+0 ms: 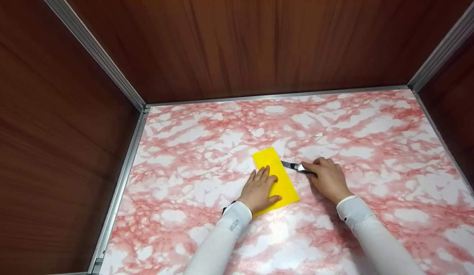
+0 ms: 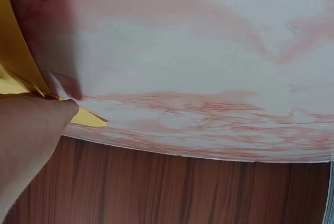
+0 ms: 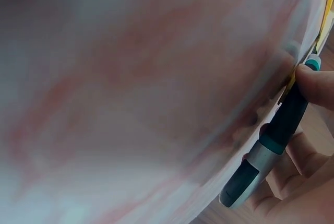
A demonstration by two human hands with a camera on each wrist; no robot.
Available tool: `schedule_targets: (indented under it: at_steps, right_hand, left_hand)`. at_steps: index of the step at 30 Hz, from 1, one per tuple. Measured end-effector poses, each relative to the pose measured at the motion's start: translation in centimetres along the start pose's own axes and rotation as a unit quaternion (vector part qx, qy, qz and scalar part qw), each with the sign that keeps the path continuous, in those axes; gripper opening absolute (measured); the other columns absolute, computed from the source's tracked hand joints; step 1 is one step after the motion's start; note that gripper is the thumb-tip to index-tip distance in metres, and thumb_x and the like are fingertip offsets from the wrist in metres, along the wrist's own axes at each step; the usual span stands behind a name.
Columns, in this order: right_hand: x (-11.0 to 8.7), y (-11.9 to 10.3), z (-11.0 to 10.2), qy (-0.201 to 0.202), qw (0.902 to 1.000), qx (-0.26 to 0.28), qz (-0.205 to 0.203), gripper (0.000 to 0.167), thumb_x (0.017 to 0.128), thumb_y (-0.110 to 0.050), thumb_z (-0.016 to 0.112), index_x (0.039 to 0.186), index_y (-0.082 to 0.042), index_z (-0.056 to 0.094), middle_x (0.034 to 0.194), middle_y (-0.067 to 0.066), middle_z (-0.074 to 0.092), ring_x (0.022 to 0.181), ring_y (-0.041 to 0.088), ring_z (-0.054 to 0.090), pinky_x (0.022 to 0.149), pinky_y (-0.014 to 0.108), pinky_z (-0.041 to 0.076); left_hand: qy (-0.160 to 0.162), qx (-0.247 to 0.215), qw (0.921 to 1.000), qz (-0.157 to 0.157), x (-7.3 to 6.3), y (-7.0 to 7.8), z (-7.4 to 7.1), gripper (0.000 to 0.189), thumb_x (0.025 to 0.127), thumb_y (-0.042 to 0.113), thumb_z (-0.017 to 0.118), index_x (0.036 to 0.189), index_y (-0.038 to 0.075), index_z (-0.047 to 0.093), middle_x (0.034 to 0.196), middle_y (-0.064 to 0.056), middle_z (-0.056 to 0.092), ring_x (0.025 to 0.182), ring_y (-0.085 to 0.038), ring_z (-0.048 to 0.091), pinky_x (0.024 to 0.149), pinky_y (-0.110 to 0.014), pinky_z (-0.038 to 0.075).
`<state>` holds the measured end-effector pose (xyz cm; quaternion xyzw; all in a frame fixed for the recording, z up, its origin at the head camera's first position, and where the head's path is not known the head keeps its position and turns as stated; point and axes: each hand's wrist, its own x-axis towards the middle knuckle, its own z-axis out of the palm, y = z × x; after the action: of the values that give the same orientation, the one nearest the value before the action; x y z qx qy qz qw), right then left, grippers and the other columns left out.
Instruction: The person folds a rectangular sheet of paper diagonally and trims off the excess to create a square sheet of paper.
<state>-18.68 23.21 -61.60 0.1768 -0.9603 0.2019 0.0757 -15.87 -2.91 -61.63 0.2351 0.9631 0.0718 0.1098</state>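
Observation:
A folded sheet of yellow paper (image 1: pixel 286 188) lies slantwise on the marbled table. My left hand (image 1: pixel 258 191) rests on its left part, fingers spread and thumb toward its lower end. The left wrist view shows a corner of the paper (image 2: pixel 90 119) beyond that hand's fingertips. In my right hand (image 1: pixel 330 179) I grip a utility knife (image 1: pixel 302 168), its blade end pointing left at the paper's right edge. Whether the tip lies between the layers is hidden. The right wrist view shows the knife's dark handle (image 3: pixel 288 117) with teal bands and a grey end, thumb near its front.
The red and white marbled tabletop (image 1: pixel 191 152) spreads around the paper. Dark wood panels (image 1: pixel 241 49) stand behind it and at both sides. A metal frame strip (image 1: pixel 120 179) runs along the left edge.

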Motion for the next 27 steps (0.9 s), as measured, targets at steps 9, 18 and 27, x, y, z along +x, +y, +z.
schedule_targets:
  at_steps: [9, 18, 27]
  right_hand:
    - [0.2, -0.5, 0.2, -0.016, 0.9999, 0.005, 0.003, 0.042, 0.087, -0.016, 0.073, 0.128, -0.023, 0.067, 0.099, 0.006, 0.057, 0.089, 0.03, 0.05, 0.074, 0.047, 0.037]
    - [1.0, -1.1, 0.5, -0.019, 0.9998, 0.009, 0.003, 0.041, 0.087, -0.017, 0.072, 0.128, -0.023, 0.067, 0.1, 0.005, 0.056, 0.091, 0.029, 0.049, 0.078, 0.047, 0.037]
    - [1.5, -1.4, 0.8, -0.011, 0.9999, 0.003, -0.009, 0.042, 0.087, -0.015, 0.072, 0.128, -0.023, 0.067, 0.1, 0.006, 0.057, 0.09, 0.029, 0.05, 0.077, 0.049, 0.038]
  left_hand:
    - [0.001, 0.005, 1.0, 0.0, 0.0, 0.1, -0.1, 0.063, 0.09, 0.064, 0.053, 0.138, 0.025, 0.044, 0.159, -0.012, 0.02, 0.147, -0.024, 0.013, 0.116, -0.046, 0.009]
    - [0.019, 0.016, 0.9997, 0.008, 0.0, 0.2, -0.2, 0.062, 0.089, 0.062, 0.056, 0.136, 0.024, 0.046, 0.157, -0.014, 0.024, 0.146, -0.026, 0.017, 0.115, -0.047, 0.012]
    - [0.007, 0.019, 0.9998, 0.003, 0.1, 0.2, 0.0, 0.062, 0.09, 0.065, 0.052, 0.137, 0.025, 0.045, 0.159, -0.013, 0.021, 0.146, -0.025, 0.014, 0.116, -0.047, 0.01]
